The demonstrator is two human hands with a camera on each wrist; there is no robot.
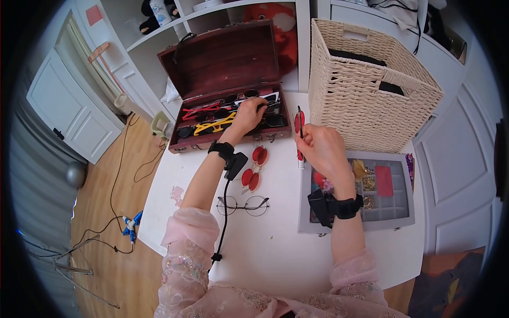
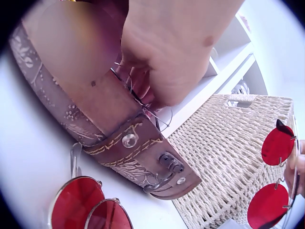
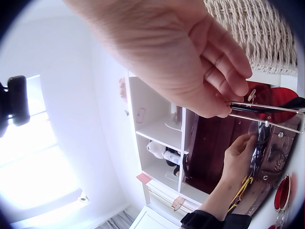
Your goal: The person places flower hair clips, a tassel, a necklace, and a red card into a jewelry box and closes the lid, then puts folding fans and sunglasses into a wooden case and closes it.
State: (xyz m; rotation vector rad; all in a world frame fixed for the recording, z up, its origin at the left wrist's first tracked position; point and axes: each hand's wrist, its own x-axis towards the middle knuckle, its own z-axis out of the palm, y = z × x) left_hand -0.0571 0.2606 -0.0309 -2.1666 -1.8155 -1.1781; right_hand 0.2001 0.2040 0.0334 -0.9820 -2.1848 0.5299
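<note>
In the head view the left hand [image 1: 248, 115] reaches into an open dark red case [image 1: 225, 63] full of glasses, among them a yellow pair [image 1: 214, 126]. Its fingers pinch a thin-framed pair there, seen by the case's edge in the left wrist view. The right hand [image 1: 324, 151] holds red-lensed glasses [image 3: 281, 102] by a temple between thumb and fingers, upright beside the case. Another red-lensed pair [image 1: 254, 169] lies on the white table, with clear round glasses [image 1: 244, 206] nearer the person.
A tall woven basket [image 1: 371, 95] stands behind the right hand. Below the right forearm lies a grey compartment box [image 1: 392, 209] with small ornaments and a pink card. White shelves [image 1: 185, 21] stand behind the case; a black cable [image 1: 225, 212] hangs from the left wrist.
</note>
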